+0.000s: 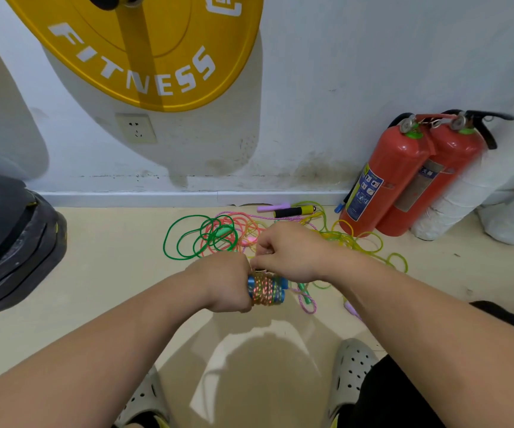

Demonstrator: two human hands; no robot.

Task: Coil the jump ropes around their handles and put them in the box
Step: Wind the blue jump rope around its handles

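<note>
Jump rope bundle: two blue handles lie side by side with a multicoloured cord wound tightly round their middle, held just above the floor in the near centre of the scene. The left hand has its fingers curled round the left end of the bundle and grips it. The right hand sits just above the bundle. Its fingers are bent in and seem to pinch the cord at the top of the windings, but the knuckles hide the exact contact.

Just right of the bundle, a pink braided rope lies looped on the floor. Farther off is a tangle of loose ropes:
- a green rope in wide loops on the left
- a pink-red rope overlapping the green one
- a yellow-green rope trailing off to the right

At the far edge of the tangle, by the skirting, lie a purple handle and a black handle with a yellow tip. Two red fire extinguishers lean against the wall at the far right. A yellow weight plate marked FITNESS hangs at the upper left, with a wall socket below it. Nearest the camera are two grey perforated clogs.
</note>
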